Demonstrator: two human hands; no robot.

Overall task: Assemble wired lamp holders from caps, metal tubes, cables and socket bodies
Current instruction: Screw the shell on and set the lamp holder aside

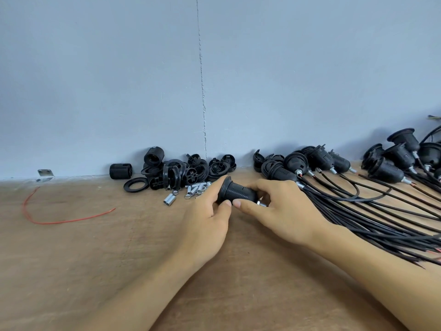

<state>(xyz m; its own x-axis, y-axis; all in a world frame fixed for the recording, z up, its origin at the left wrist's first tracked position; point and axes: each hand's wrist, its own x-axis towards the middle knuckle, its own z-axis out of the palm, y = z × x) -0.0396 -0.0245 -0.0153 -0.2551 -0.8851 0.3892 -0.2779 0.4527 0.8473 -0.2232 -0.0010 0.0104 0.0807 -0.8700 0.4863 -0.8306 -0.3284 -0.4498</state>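
Both hands (pixel 205 220) (pixel 284 211) hold the lamp holder (pixel 238 193) crosswise, flange end left.

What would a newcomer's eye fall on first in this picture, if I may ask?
Most likely the centre, where the left hand and right hand grip a black lamp holder between them over the wooden table. Next come the finished holders at the right, their black cables fanning toward the near right edge, and the lone red wire curled at the far left.
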